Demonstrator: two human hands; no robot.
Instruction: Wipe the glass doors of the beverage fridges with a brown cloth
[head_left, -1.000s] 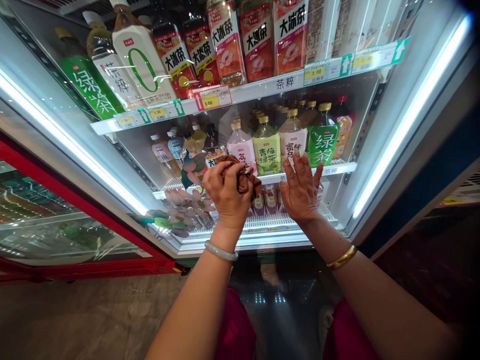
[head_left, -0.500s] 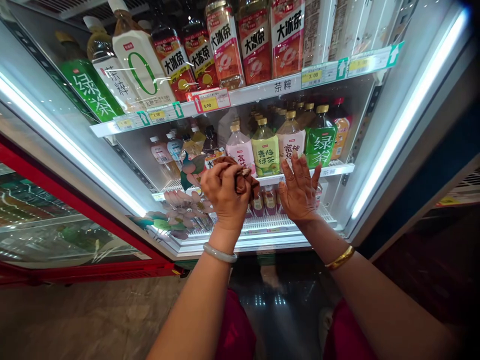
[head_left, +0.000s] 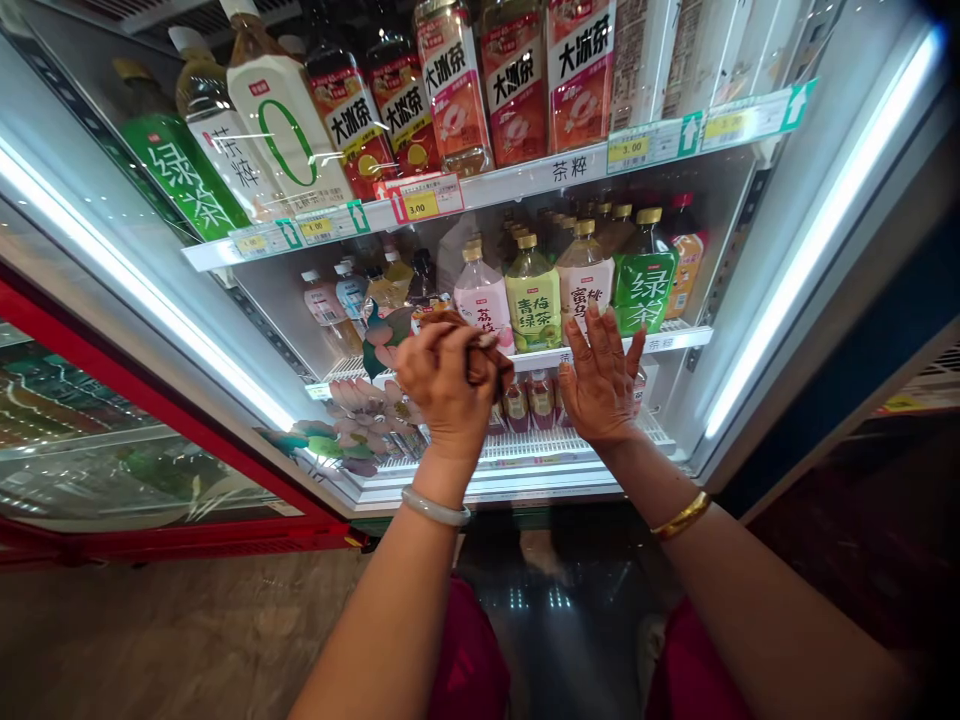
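My left hand (head_left: pixel 450 385) is closed around a crumpled brown cloth (head_left: pixel 487 362), in front of the fridge's middle shelf. To its right, my right hand (head_left: pixel 601 378) is spread with its palm toward the fridge, and seems to rest flat on the clear glass. Behind the hands stand a pink-labelled bottle (head_left: pixel 482 300), a yellow-green one (head_left: pixel 533 300) and a green one (head_left: pixel 645 275). A flower decoration (head_left: pixel 367 410) shows on the glass left of my left hand.
Large tea bottles (head_left: pixel 450 90) fill the upper shelf, above price tags (head_left: pixel 427 198). A red-framed cooler (head_left: pixel 315 520) stands at the left. Bright light strips (head_left: pixel 825 230) run down both sides of the fridge. Tiled floor (head_left: pixel 187 630) lies below.
My left hand and the cloth have shifted slightly to the left. My right hand stays spread in nearly the same place.
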